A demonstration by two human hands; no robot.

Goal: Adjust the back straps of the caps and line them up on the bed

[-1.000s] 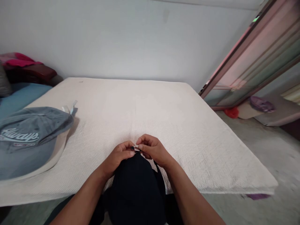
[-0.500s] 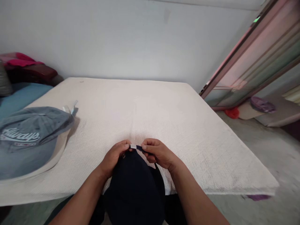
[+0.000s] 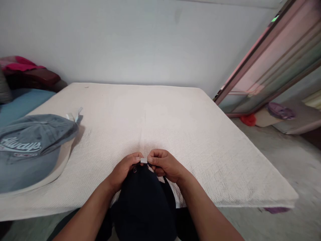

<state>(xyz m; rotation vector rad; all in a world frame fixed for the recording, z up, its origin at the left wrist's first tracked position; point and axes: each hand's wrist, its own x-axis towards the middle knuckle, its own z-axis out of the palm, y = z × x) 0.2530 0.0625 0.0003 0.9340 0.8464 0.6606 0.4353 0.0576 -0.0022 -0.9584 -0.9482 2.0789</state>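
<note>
A dark navy cap point(image 3: 145, 204) lies over my lap at the table's front edge, its back strap toward the table. On the strap sits a small silver metal buckle point(image 3: 143, 160). My left hand point(image 3: 125, 169) is closed, pinching the strap at the buckle's left side. From the right, my right hand point(image 3: 163, 163) pinches the strap close against the buckle, thumb and forefinger together. Much of the strap is hidden by my fingers. A small metal eyelet point(image 3: 134, 169) shows on the cap below my left fingers.
A grey cap point(image 3: 37, 134) with white "Always" lettering rests on the left of the cloth-covered table point(image 3: 170, 113). A white wall point(image 3: 125, 40) stands behind. Blue bedding point(image 3: 30, 98) lies at far left; a glass sliding door point(image 3: 260, 77) is at right.
My right hand has moved left, up to the buckle, so the stretch of strap between them no longer shows. The buckle and my left hand have shifted slightly right and down.
</note>
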